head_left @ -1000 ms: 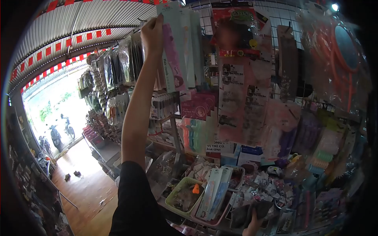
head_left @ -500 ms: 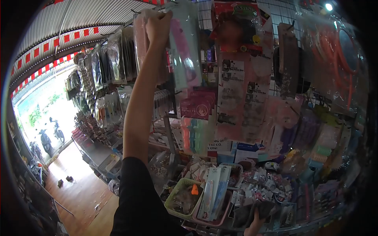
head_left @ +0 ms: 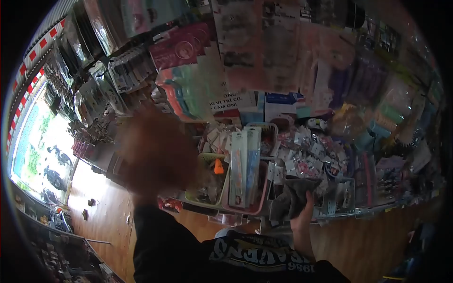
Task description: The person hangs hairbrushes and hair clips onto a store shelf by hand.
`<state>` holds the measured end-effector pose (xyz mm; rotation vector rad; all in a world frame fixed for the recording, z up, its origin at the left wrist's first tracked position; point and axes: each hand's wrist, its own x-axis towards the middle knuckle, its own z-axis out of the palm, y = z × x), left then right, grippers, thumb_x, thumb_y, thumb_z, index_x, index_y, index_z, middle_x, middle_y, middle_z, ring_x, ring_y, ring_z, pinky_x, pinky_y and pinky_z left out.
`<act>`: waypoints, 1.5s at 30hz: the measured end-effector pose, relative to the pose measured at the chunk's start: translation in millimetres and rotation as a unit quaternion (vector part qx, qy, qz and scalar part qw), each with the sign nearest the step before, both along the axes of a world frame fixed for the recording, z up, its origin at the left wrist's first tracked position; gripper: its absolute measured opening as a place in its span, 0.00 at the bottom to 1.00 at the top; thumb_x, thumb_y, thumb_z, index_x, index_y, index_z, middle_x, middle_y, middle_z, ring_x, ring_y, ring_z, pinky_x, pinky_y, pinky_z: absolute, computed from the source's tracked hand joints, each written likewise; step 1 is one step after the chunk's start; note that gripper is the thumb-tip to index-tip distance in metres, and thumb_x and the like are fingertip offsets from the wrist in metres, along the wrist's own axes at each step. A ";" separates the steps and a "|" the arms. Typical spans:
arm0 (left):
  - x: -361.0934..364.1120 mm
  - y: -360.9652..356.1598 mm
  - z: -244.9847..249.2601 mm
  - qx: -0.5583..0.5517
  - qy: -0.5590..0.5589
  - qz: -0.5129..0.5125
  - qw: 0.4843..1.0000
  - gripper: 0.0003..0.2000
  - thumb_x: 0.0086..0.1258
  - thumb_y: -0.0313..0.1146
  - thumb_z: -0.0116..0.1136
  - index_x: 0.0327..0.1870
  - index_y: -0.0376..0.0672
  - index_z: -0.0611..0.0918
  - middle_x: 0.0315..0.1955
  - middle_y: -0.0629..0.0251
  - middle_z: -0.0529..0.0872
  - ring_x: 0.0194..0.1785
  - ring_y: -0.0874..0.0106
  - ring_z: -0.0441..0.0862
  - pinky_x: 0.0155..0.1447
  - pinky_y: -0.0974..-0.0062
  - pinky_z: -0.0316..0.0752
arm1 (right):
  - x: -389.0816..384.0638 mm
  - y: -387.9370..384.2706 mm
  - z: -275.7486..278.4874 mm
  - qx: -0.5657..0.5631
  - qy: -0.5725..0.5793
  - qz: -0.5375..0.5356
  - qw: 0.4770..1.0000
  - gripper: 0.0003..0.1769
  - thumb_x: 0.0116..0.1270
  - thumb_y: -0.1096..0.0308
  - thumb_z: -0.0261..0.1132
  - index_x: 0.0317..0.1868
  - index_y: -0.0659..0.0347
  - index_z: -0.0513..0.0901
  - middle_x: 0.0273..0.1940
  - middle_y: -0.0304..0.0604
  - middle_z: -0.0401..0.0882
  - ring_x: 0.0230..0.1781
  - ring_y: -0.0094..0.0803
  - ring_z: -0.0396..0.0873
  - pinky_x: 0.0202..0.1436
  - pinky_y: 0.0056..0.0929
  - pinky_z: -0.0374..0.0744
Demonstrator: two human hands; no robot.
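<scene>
Blurred, covered and cut-off parts, head view.

Left hand (head_left: 158, 155): a blurred brown patch, so fingers and grip are unreadable. Right hand (head_left: 303, 213) clasps a dark cloth (head_left: 290, 198), and its folds cover the fingertips. Hanging packets (head_left: 264, 47) along the top are blurred and cut off by the round picture edge, print illegible. White sign (head_left: 231, 100) is partly covered and only partly legible. Small carded items (head_left: 302, 160) on the shelf are too small to identify.
</scene>
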<state>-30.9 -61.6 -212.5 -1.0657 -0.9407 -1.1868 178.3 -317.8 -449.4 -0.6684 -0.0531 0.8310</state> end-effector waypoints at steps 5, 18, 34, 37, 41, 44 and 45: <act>57.8 -70.7 -140.2 -0.605 0.063 -0.380 0.696 0.18 0.54 0.43 0.62 0.39 0.39 0.76 0.33 0.60 0.77 0.39 0.61 0.75 0.40 0.67 0.69 | 8.9 -1.2 22.2 -0.075 -0.040 -0.009 0.996 0.26 0.64 0.58 0.57 0.58 0.62 0.65 0.51 0.41 0.71 0.52 0.31 0.71 0.57 0.28 0.67; 53.8 -29.2 -247.1 -0.755 -0.165 -0.385 0.506 0.22 0.45 0.47 0.68 0.38 0.41 0.80 0.42 0.56 0.76 0.51 0.58 0.70 0.54 0.58 0.62 | 19.8 16.0 39.3 -0.161 -0.464 0.047 0.870 0.21 0.69 0.61 0.53 0.20 0.61 0.61 0.19 0.28 0.51 0.22 0.16 0.49 0.24 0.22 0.51; 17.3 -148.6 -162.3 -0.284 -0.525 -0.765 0.243 0.08 0.68 0.29 0.48 0.45 0.47 0.67 0.42 0.64 0.74 0.45 0.73 0.75 0.44 0.74 0.74 | -62.5 16.2 37.2 -0.109 -0.603 0.250 0.750 0.24 0.51 0.71 0.69 0.47 0.67 0.70 0.54 0.53 0.64 0.54 0.46 0.68 0.52 0.35 0.71; 2.0 -156.3 -166.1 -0.269 -0.536 -0.765 0.235 0.08 0.68 0.29 0.48 0.44 0.46 0.66 0.43 0.63 0.75 0.43 0.73 0.76 0.41 0.75 0.75 | -61.5 14.7 46.7 0.005 -0.455 0.311 0.834 0.28 0.49 0.71 0.71 0.49 0.67 0.69 0.50 0.49 0.69 0.49 0.36 0.73 0.50 0.28 0.73; -7.3 -170.6 -149.3 -0.281 -0.532 -0.742 0.294 0.19 0.68 0.28 0.47 0.58 0.48 0.61 0.47 0.59 0.75 0.42 0.72 0.77 0.39 0.75 0.76 | -60.1 6.5 48.4 -0.071 -0.478 0.504 0.716 0.30 0.44 0.73 0.73 0.50 0.65 0.72 0.44 0.41 0.77 0.43 0.23 0.75 0.46 0.24 0.75; -12.4 -181.7 -152.4 -0.344 -0.497 -0.736 0.306 0.31 0.68 0.25 0.45 0.69 0.54 0.48 0.55 0.55 0.70 0.51 0.65 0.75 0.51 0.68 0.74 | -73.3 3.8 43.2 -0.076 -0.404 0.537 0.736 0.26 0.44 0.73 0.73 0.46 0.65 0.75 0.38 0.39 0.80 0.39 0.23 0.77 0.44 0.24 0.76; -8.7 -186.7 -158.3 -0.399 -0.461 -0.715 0.342 0.31 0.67 0.24 0.45 0.70 0.53 0.48 0.56 0.57 0.71 0.51 0.70 0.74 0.53 0.74 0.70 | -77.6 2.9 39.1 -0.027 -0.350 0.508 0.786 0.23 0.45 0.73 0.72 0.44 0.65 0.77 0.36 0.38 0.81 0.38 0.23 0.77 0.43 0.24 0.76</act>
